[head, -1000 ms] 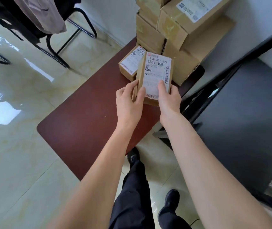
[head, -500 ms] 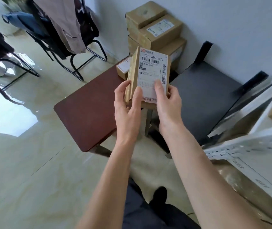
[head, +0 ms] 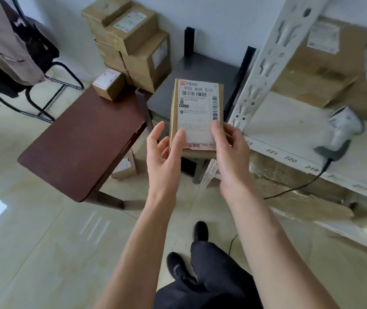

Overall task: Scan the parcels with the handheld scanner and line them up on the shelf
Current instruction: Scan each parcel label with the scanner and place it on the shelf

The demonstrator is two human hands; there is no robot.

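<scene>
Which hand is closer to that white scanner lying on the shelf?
Right. The right hand holds the parcel on the side nearer the scanner; the left hand grips its far side.

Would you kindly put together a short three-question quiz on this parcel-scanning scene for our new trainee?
1. True or false: the handheld scanner lies on the white shelf, in neither hand.
2. The parcel in the hands shows which side to the camera?
A. its printed label
B. a bare cardboard side
C. an open flap
3. Fill in: the small box sits on the ___ table.

Key:
1. True.
2. A; the left hand and the right hand hold its lower end.
3. Brown.
</scene>
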